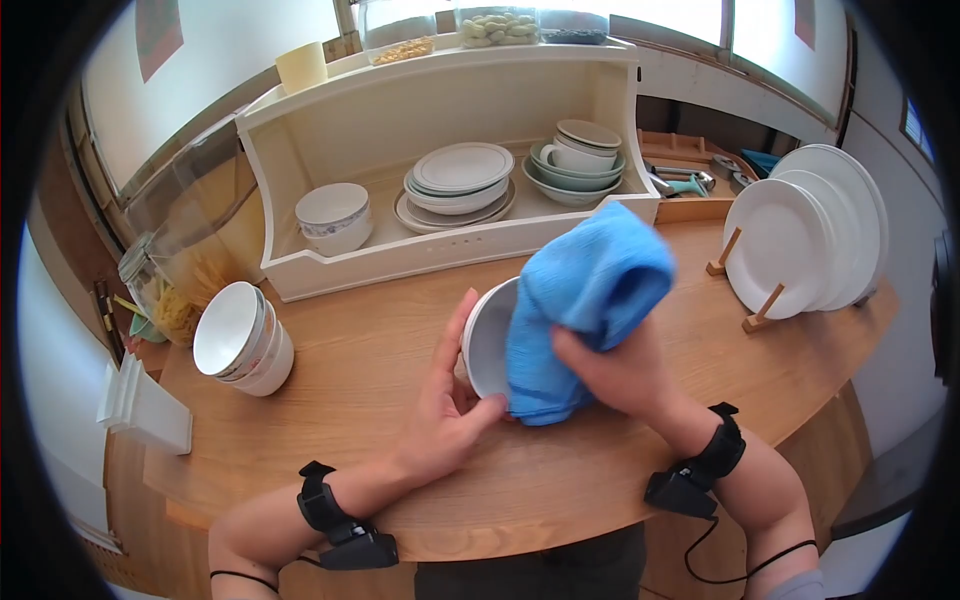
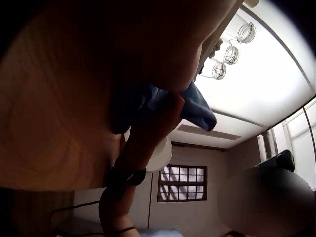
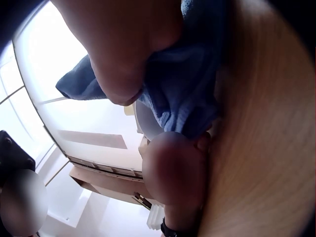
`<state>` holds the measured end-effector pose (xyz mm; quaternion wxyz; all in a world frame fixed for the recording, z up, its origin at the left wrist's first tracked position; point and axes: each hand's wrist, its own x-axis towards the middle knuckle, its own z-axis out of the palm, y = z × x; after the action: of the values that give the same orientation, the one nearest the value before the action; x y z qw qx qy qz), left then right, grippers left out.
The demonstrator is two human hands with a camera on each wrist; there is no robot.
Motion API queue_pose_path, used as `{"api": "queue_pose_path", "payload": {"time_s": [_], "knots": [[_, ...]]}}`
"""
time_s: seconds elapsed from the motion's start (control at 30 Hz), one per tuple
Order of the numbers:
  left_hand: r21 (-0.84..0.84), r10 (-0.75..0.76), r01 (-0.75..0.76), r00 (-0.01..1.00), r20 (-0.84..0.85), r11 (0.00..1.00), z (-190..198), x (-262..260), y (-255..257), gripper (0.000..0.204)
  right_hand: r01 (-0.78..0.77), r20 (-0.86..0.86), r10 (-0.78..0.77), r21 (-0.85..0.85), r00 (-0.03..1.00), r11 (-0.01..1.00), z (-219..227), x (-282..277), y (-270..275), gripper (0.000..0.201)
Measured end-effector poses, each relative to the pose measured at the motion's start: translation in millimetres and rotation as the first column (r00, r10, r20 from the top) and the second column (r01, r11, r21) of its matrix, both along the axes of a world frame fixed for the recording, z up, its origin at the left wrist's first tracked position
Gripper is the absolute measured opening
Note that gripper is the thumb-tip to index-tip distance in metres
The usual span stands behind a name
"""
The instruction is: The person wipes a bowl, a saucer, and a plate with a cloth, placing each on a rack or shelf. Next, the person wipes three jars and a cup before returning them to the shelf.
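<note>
A white bowl is tilted on its side above the front of the wooden table, its opening turned to the right. My left hand holds it from the left, thumb at the near rim and fingers along the outer wall. In my right hand a blue cloth is bunched, with the thumb over it. The cloth hangs across the bowl's right part and hides it. From the right wrist view, the blue cloth drapes below the fingers, beside a piece of the bowl.
Stacked bowls stand at the left, near a white plastic container. Behind, a cream shelf bears bowls, plates and a cup. White plates stand upright in a wooden rack at the right. The table's curved front edge lies close to my body.
</note>
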<state>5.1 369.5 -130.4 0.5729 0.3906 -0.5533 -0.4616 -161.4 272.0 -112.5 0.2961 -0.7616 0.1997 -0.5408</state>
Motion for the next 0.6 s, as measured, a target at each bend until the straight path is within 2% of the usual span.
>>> {"api": "queue_pose_path", "payload": {"time_s": [0.07, 0.1, 0.13, 0.17, 0.2, 0.27, 0.33, 0.37, 0.4, 0.43, 0.47, 0.5, 0.53, 0.57, 0.6], "knots": [[0.029, 0.001, 0.000, 1.000, -0.009, 1.000, -0.1, -7.9, 4.9, 0.091, -0.035, -0.286, 0.060, 0.091, 0.956, 0.995, 6.7, -1.5, 5.5, 0.036], [0.091, -0.011, 0.020, 0.994, -0.106, 0.996, 5.4, -12.9, 8.1, 0.090, -0.119, -0.315, 0.124, 0.035, 0.941, 0.992, 1.4, -0.3, 4.4, 0.039], [0.091, -0.012, 0.022, 0.994, -0.108, 0.996, -7.4, -8.7, 6.0, 0.090, -0.205, -0.347, 0.186, -0.019, 0.919, 0.979, -6.6, 1.3, 3.1, 0.043], [0.095, 0.008, -0.012, 0.999, 0.039, 0.995, -30.4, -0.5, 2.0, 0.089, -0.259, -0.367, 0.222, -0.053, 0.903, 0.965, -11.3, 2.7, 3.8, 0.050], [0.092, 0.028, -0.046, 0.982, 0.186, 0.995, -31.9, 1.0, -0.1, 0.088, -0.258, -0.367, 0.221, -0.053, 0.904, 0.965, -10.4, 1.6, 3.7, 0.050], [0.052, 0.063, -0.077, 0.971, 0.229, 0.996, -28.1, 1.5, 0.0, 0.089, -0.333, -0.509, 0.306, 0.040, 0.805, 0.942, -6.3, -2.8, 2.7, 0.050], [-0.275, 0.245, -0.107, 0.807, 0.537, 0.955, -13.6, 1.1, -4.5, 0.092, -0.392, -0.502, 0.358, 0.040, 0.787, 0.919, -0.9, -2.4, 0.8, 0.046], [-0.359, 0.258, -0.032, 0.755, 0.603, 0.933, -21.0, 4.5, -13.9, 0.091, -0.412, -0.553, 0.360, 0.032, 0.752, 0.911, 0.6, -2.4, 1.4, 0.042], [-0.359, 0.258, -0.034, 0.759, 0.598, 0.933, -18.6, 2.7, -13.2, 0.091, -0.431, -0.602, 0.359, 0.027, 0.713, 0.902, 2.0, -3.3, 2.4, 0.038], [-0.319, 0.237, -0.050, 0.779, 0.581, 0.946, -14.5, -0.4, -10.9, 0.090, -0.362, -0.654, 0.256, -0.030, 0.712, 0.932, 4.8, -5.0, 6.0, 0.032], [-0.278, 0.215, -0.063, 0.798, 0.563, 0.959, -12.8, -2.9, -9.9, 0.089, -0.359, -0.657, 0.253, -0.028, 0.710, 0.933, 5.2, -5.6, 6.8, 0.032], [-0.276, 0.211, -0.059, 0.800, 0.561, 0.959, -18.0, -0.9, -12.7, 0.089, -0.261, -0.665, 0.104, -0.140, 0.740, 0.955, 5.3, -6.0, 7.2, 0.031], [-0.149, 0.070, -0.015, 0.926, 0.370, 0.989, -26.5, 4.6, -17.2, 0.091, -0.160, -0.654, -0.046, -0.251, 0.755, 0.955, 5.0, -6.9, 7.2, 0.030], [-0.031, -0.055, 0.060, 0.988, 0.143, 0.998, -31.0, 7.7, -19.4, 0.092, -0.087, -0.620, -0.122, -0.296, 0.775, 0.951, 4.4, -8.3, 5.5, 0.033], [-0.028, -0.059, 0.064, 0.987, 0.147, 0.998, -25.6, 6.4, -16.7, 0.092, -0.082, -0.617, -0.123, -0.293, 0.778, 0.952, 4.6, -8.6, 4.8, 0.033]]}}
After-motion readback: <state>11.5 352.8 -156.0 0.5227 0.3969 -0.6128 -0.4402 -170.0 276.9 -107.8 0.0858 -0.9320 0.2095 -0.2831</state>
